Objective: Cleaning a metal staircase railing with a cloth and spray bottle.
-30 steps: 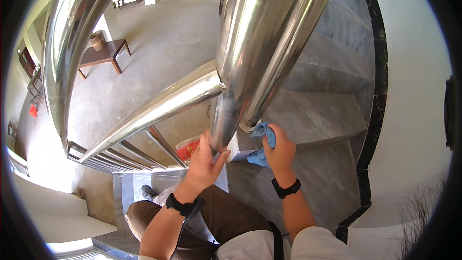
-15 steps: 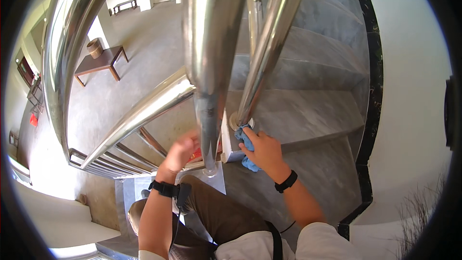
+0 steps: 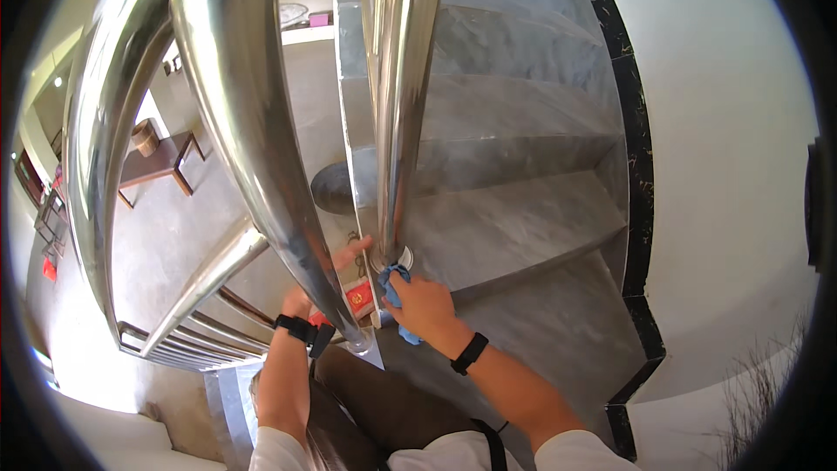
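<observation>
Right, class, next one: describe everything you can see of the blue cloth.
The blue cloth looks like soft fabric, crumpled into uneven folds. The right hand grips it and hides part of it. One bunched end shows beside the fingers, at the round metal base flange of a shiny post; another pokes out below the hand. Whether it is damp cannot be told.

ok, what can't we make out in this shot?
Head view, all:
Left hand: middle hidden by the thick steel post.
Blue cloth: partly covered by the right hand.
Red package: partly behind the same post.
Post top: cut off by upper edge.
</observation>
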{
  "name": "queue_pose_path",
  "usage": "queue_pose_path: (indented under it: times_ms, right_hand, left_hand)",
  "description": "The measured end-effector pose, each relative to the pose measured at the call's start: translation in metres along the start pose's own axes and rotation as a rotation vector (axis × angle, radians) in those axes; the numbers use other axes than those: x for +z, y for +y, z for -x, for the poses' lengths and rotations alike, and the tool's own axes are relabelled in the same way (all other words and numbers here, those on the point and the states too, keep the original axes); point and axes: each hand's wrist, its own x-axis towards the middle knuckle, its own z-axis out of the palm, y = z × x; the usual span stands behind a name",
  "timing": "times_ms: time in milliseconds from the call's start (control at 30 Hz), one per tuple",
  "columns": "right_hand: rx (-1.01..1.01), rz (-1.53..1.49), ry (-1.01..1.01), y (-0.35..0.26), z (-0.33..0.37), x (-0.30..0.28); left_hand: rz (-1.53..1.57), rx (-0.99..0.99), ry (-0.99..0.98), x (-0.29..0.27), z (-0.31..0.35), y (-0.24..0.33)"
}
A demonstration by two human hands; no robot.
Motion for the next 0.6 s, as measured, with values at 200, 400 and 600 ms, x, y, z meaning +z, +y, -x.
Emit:
queue_pose_path:
  times_ms: [200, 400, 600]
  right_hand:
    - [0.016, -0.028, 0.025, 0.01, 0.004, -0.002]
    - [0.168, 0.008, 0.147, 0.033, 0.008, -0.011]
    - [0.192, 0.028, 0.227, 0.024, -0.007, -0.001]
  left_hand:
    - [-0.034, -0.022, -0.016, 0.011, 0.008, 0.017]
    - [-0.085, -0.013, 0.012, 0.003, 0.012, 0.007]
    - [-0.014, 0.005, -0.037, -0.005, 0.021, -0.014]
